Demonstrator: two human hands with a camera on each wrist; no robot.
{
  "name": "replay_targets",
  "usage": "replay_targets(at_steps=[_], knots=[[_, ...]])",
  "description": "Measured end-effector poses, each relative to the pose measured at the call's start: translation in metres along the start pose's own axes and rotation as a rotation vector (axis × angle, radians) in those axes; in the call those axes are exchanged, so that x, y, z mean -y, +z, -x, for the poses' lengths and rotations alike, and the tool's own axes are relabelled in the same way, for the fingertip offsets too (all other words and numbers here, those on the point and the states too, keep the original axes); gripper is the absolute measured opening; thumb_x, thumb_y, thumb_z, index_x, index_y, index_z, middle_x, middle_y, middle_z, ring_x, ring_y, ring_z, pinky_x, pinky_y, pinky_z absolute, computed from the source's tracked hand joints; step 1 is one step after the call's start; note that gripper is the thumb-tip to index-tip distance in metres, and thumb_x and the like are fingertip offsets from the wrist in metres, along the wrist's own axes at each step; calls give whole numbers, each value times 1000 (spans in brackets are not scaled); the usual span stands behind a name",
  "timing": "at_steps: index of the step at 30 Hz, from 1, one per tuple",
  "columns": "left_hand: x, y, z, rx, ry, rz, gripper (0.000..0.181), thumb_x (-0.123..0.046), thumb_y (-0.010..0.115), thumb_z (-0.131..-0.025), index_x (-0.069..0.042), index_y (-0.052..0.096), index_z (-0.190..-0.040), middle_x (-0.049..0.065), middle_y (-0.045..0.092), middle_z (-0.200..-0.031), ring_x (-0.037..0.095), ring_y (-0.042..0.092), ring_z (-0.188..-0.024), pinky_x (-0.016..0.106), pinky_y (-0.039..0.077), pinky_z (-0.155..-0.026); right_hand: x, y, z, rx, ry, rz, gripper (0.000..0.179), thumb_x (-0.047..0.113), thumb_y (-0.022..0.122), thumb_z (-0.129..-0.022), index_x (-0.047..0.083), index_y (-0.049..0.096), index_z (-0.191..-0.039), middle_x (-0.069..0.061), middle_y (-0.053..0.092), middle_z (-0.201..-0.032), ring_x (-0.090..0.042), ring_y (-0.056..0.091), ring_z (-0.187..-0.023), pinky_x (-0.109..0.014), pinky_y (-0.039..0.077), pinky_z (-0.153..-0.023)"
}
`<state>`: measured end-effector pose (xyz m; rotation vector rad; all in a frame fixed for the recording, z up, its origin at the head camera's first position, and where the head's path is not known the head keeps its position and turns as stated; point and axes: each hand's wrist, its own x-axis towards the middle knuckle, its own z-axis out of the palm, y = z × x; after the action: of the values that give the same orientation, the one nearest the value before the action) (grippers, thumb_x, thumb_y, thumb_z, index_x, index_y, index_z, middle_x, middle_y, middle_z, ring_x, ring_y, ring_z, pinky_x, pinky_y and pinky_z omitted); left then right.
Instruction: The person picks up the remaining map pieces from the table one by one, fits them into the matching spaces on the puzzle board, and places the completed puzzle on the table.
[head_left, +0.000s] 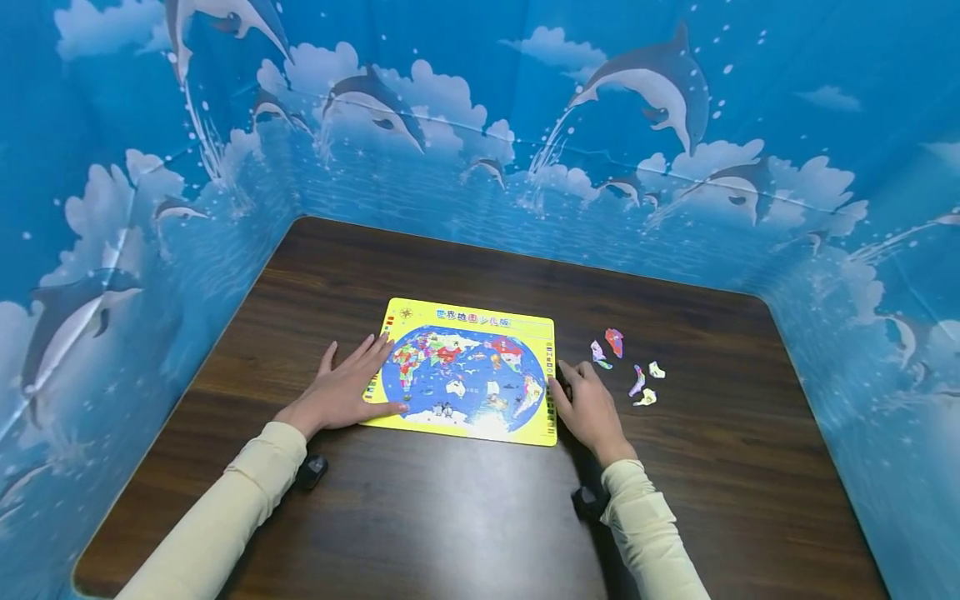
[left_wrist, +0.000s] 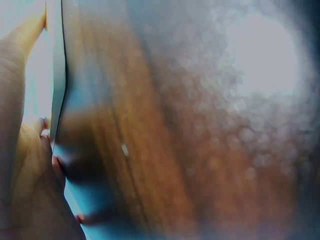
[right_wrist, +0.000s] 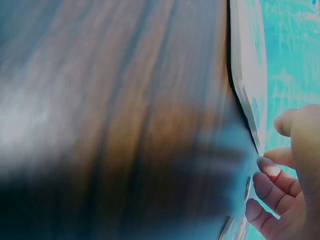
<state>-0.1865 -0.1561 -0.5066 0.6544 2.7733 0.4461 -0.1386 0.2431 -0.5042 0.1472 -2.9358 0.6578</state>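
A yellow-bordered world map puzzle board [head_left: 420, 425] with a blue oval map lies on the dark wooden table. My left hand [head_left: 348, 387] rests on its left edge, with fingers spread and the thumb over the lower border. At the right edge is my right hand [head_left: 588, 408], its fingers loosely bent. In the right wrist view, a fingertip of the right hand [right_wrist: 287, 187] meets the board's edge [right_wrist: 250, 75], while the thumb stands apart from it. The left wrist view shows part of the left hand [left_wrist: 30, 185] beside the board's edge [left_wrist: 59, 65].
Right of the board lie several loose puzzle pieces, among them a red one [head_left: 614, 342], a purple one [head_left: 638, 381] and a pale yellow one [head_left: 646, 398]. The wooden table [head_left: 465, 517] meets a blue dolphin-print curtain [head_left: 480, 150] at the back and sides.
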Motion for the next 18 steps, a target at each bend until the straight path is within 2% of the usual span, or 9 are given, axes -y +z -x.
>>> replay_targets(at_steps=[4,7,13,18], knots=[[-1,-1,0,-1,0,8,109,-82,51,-75,-19,15,-157,3,9,-163,25,3,-149,66,-11,-109,-7,-4,1,-9,19,1,48,33,57,-97,0,58,-132,-10,52,-96,-21,49,-73,-37,44,-62],[1,-1,1,-4,2,7,110,-83,50,-75,-19,14,-157,2,8,-163,24,3,-149,66,-11,-109,-14,-8,-4,-64,53,6,44,30,59,-96,0,61,-128,-14,56,-99,-26,54,-77,-43,48,-66],[0,0,3,-15,6,17,109,-83,49,-75,-21,15,-157,1,9,-163,25,4,-149,66,-10,-109,-36,-24,-15,-196,188,-21,34,19,62,-94,-5,66,-118,-22,60,-100,-37,59,-86,-52,48,-73],[-2,1,5,-27,0,16,109,-84,49,-75,-21,16,-157,1,11,-162,26,6,-149,66,-11,-109,-52,-34,-29,-246,297,-64,34,15,66,-91,-7,65,-117,-25,61,-102,-41,57,-95,-55,45,-79]])
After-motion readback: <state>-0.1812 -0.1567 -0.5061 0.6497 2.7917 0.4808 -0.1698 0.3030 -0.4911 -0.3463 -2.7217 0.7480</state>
